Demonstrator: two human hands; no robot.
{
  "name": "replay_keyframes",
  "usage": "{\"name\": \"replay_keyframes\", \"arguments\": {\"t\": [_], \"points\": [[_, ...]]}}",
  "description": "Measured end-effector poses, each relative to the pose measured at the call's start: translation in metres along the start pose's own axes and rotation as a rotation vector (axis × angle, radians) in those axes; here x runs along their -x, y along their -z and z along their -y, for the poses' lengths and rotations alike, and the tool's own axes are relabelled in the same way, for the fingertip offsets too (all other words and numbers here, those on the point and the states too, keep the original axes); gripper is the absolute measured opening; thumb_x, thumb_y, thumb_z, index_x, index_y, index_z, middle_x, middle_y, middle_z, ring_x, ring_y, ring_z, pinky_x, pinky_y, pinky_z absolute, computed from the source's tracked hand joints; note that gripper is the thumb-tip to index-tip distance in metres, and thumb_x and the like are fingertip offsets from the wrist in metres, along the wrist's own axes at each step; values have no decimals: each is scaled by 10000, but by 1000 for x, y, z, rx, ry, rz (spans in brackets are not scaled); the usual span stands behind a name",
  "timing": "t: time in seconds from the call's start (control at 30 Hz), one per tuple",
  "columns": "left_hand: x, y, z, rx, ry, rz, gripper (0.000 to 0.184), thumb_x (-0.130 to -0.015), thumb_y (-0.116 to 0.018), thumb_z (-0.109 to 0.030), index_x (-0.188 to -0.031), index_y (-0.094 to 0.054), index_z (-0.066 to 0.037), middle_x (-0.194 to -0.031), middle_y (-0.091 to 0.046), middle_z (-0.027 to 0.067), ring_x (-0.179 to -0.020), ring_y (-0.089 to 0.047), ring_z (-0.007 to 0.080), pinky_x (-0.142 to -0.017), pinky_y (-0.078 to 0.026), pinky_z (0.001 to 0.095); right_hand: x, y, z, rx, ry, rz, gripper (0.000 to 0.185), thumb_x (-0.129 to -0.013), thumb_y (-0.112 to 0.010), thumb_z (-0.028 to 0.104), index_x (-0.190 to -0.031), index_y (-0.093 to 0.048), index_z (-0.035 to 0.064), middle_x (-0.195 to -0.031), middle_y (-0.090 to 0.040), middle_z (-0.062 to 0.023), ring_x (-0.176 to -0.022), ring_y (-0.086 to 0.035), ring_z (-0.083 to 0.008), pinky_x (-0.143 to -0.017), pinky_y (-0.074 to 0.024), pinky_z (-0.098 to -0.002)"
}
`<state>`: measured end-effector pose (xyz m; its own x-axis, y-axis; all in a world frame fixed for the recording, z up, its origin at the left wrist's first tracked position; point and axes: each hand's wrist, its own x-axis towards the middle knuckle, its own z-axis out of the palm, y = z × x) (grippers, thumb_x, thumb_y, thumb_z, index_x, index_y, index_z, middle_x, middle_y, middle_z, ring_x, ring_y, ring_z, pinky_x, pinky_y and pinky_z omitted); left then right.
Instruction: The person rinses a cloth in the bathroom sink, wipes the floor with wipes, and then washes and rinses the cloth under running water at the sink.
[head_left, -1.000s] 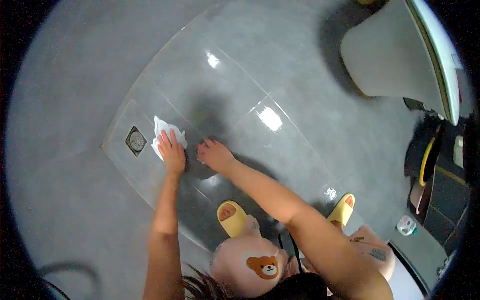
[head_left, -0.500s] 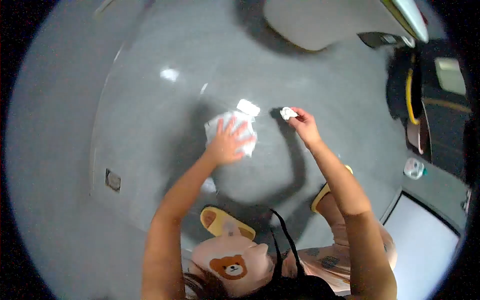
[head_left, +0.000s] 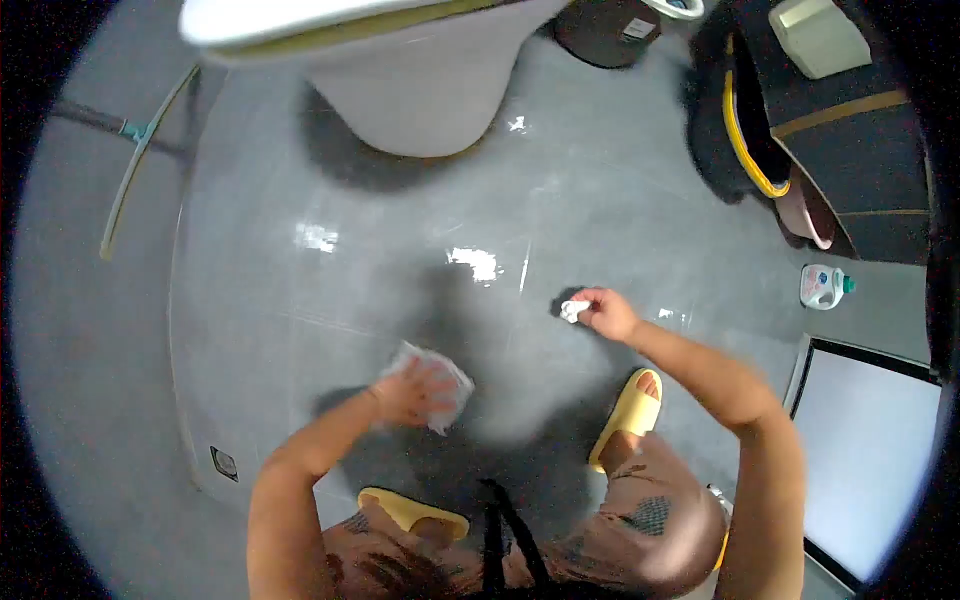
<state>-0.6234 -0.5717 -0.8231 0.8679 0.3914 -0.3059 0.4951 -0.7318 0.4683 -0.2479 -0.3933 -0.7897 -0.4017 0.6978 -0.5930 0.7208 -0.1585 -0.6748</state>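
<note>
A thin white cloth lies on the grey tiled floor, left of the view's middle. My left hand rests on it with the fingers spread, slightly blurred. Off to the right, just over the floor, my right hand pinches a small crumpled white wad between thumb and fingers. The two hands are well apart.
A toilet stands at the top. A floor squeegee is at upper left, a drain at lower left. Right are a black bucket with yellow rim, a pink basin and a white bottle. Yellow slippers are below.
The view has turned toward the toilet. My left hand has moved away from the drain with the cloth. My right hand has moved right, away from the left, and the wad now shows in it.
</note>
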Motion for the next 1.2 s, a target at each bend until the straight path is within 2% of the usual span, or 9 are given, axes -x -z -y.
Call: {"name": "replay_keyframes", "arguments": {"t": [0.1,0.27,0.37,0.5,0.57,0.6,0.7,1.0,1.2], "points": [[-13,45,34,-44,617,-145,671,-699,-522,-511,-1313,-341,-310,-1430,-136,148,-1293,-94,428,-946,-43,681,17,5,12,-205,60,-54,276,-713,-604,31,-987,-604,60,-862,-627,-21,-749,-564,-113,-679,-461,-259],[-117,39,64,-147,1460,-787,629,-800,-474,-273,-1291,-280,68,-1377,-195,250,-1283,-159,395,-1043,-130,481,28,-12,-7,-680,94,-77,283,-753,-575,-11,-1025,-584,63,-890,-613,4,-812,-541,-87,-741,-441,-242],[-232,82,17,284,1143,-953,533,-715,-485,-105,-1204,-384,81,-1285,-367,225,-1218,-311,351,-1030,-192,444,32,22,0,-584,-101,-114,289,-752,-583,-9,-1033,-582,61,-895,-605,11,-802,-539,-95,-730,-444,-249],[-337,77,-36,543,578,-808,527,-740,-530,-236,-1242,-430,-111,-1288,-396,122,-1202,-325,323,-989,-247,484,31,53,-9,-921,-58,-258,303,-756,-574,0,-1057,-562,39,-908,-590,-15,-788,-526,-106,-705,-439,-253],[-334,87,-35,47,446,-602,530,-752,-537,-290,-1262,-425,-196,-1308,-385,98,-1192,-334,324,-972,-252,526,27,81,-27,-926,-104,-227,322,-774,-561,13,-1093,-543,48,-972,-580,-30,-857,-531,-119,-744,-438,-254],[-324,93,-30,-13,478,-497,544,-773,-531,-382,-1290,-377,-310,-1378,-286,93,-1251,-250,347,-969,-210,586,24,95,-32,-954,-151,-255,323,-780,-556,19,-1101,-537,55,-989,-577,-28,-878,-536,-123,-746,-443,-258],[-283,122,3,-16,825,-356,575,-798,-465,-484,-1326,-309,-317,-1436,-122,114,-1281,-72,463,-954,-123,661,8,128,-26,-1028,-182,-320,355,-788,-562,36,-1138,-508,61,-1055,-556,-38,-919,-542,-142,-754,-458,-274],[-329,192,146,-143,1339,-602,667,-838,-361,-502,-1372,-203,-136,-1409,-72,248,-1279,-55,465,-983,-70,616,-9,111,-57,-1201,-150,-449,345,-774,-570,41,-1114,-513,33,-1020,-566,-56,-911,-548,-159,-706,-477,-277],[-398,234,200,-216,1134,-614,662,-830,-394,-414,-1366,-198,-78,-1425,-97,197,-1306,-78,399,-1012,-106,565,59,118,-89,-1396,-320,-618,338,-772,-560,49,-1106,-510,53,-1024,-555,-45,-914,-539,-166,-715,-472,-284]]}}
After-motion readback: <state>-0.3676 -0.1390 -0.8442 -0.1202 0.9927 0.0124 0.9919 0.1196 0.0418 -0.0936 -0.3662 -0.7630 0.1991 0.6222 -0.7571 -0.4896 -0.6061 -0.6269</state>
